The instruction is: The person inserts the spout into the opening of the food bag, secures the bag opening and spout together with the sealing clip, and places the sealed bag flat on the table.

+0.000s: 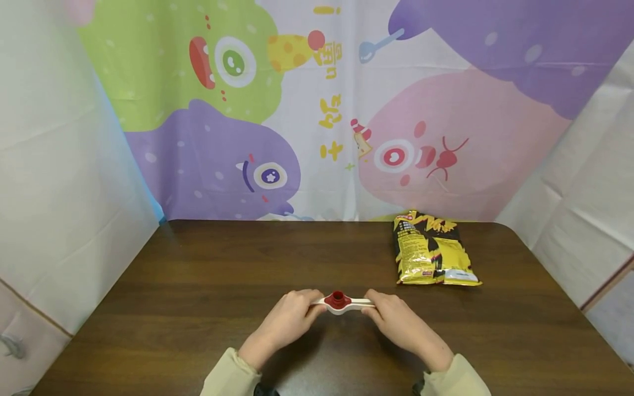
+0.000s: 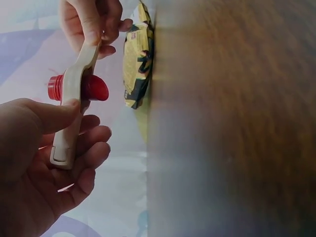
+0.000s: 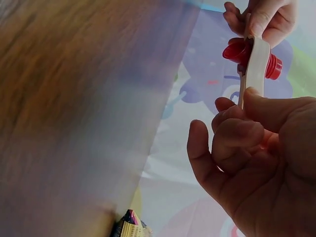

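Observation:
A cream-white bag clip (image 1: 339, 312) with a red pouring spout (image 1: 338, 299) in its middle is held crosswise above the table's front half. My left hand (image 1: 292, 317) pinches one end between thumb and fingers. The other end is gripped by my right hand (image 1: 398, 322), its thumb pressed along the bar in the right wrist view. Side-on in the left wrist view, a threaded neck (image 2: 55, 88) sticks out of one face of the clip and a slanted, scoop-shaped mouth (image 2: 98, 89) out of the other. The fingers cover both ends of the bar in part.
A yellow and black snack bag (image 1: 431, 253) lies on the dark brown wooden table (image 1: 267, 253), at the back right beyond my right hand. Behind the table hangs a curtain (image 1: 332, 187) printed with cartoon monsters. White cloth (image 1: 64, 137) hangs at both sides.

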Tool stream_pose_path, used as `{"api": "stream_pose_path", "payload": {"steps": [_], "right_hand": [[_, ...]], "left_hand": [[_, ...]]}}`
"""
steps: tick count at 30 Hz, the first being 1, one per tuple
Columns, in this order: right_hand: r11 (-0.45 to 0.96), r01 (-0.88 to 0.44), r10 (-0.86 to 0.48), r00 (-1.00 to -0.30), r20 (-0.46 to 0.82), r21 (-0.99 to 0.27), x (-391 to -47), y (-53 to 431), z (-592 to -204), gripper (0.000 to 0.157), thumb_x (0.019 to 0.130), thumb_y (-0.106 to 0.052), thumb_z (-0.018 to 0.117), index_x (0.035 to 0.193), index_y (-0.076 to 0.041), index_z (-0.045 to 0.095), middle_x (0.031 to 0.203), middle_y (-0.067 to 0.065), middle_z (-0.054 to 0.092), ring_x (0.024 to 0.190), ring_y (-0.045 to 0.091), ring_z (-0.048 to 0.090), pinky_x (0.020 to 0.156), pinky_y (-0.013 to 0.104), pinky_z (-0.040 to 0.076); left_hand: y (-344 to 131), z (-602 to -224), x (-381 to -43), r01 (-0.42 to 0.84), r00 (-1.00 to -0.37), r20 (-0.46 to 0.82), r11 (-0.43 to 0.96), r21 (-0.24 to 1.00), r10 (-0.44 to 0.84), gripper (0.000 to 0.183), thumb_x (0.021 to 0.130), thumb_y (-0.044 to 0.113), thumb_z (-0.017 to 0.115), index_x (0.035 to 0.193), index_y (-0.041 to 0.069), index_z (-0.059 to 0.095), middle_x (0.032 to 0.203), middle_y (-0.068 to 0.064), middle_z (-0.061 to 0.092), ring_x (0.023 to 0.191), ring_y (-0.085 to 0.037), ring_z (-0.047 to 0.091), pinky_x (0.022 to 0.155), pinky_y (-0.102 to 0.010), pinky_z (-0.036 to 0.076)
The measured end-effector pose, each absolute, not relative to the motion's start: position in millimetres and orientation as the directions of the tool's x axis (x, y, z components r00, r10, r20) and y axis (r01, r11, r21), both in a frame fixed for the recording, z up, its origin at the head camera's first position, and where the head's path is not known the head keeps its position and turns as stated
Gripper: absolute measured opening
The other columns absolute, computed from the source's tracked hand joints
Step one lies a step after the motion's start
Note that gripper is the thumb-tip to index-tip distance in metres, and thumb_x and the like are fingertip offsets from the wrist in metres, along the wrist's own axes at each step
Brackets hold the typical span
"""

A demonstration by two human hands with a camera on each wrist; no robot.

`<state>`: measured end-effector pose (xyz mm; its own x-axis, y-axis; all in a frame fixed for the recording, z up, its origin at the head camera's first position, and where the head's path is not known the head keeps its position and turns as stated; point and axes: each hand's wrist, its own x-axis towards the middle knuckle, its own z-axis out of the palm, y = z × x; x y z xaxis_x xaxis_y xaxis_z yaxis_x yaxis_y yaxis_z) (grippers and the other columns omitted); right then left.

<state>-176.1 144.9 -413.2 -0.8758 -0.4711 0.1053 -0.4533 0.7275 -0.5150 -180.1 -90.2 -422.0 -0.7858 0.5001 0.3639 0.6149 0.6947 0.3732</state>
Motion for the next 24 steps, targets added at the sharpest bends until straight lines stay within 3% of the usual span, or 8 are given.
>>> {"api": "stream_pose_path", "payload": {"steps": [13,19,24], "right_hand": [[0.735,-0.445,-0.48,-0.874,0.07,-0.512,-175.6,142.7,-414.6,0.009,0.092,-0.022,0.052,0.089,-0.013,0.05,0.066,-0.007,0.042,0.055,0.005,0.038,0.051,0.022,0.034],[0.757,-0.46,-0.474,-0.875,0.095,-0.464,-173.7,141.2,-415.5,0.008,0.091,-0.022,0.054,0.089,-0.014,0.051,0.066,-0.008,0.043,0.056,0.005,0.039,0.052,0.022,0.034],[0.805,-0.471,-0.457,-0.88,0.129,-0.361,-171.0,139.8,-414.8,0.009,0.089,-0.025,0.057,0.088,-0.018,0.051,0.064,-0.012,0.042,0.055,0.005,0.039,0.052,0.023,0.033]], "left_hand": [[-86.6,-419.9,-181.6,0.612,-0.79,0.326,0.701,0.367,0.519,0.017,0.089,0.035,0.056,0.085,0.019,0.061,0.069,0.016,0.053,0.059,0.0,0.044,0.07,-0.03,0.043],[-84.5,-419.4,-182.7,0.606,-0.795,0.312,0.687,0.401,0.52,0.02,0.089,0.038,0.055,0.088,0.018,0.061,0.075,0.013,0.059,0.06,0.0,0.047,0.062,-0.021,0.041],[-82.1,-417.8,-183.4,0.587,-0.808,0.269,0.685,0.432,0.524,0.023,0.089,0.04,0.054,0.088,0.017,0.06,0.07,0.012,0.054,0.054,-0.001,0.042,0.054,-0.018,0.037]]}}
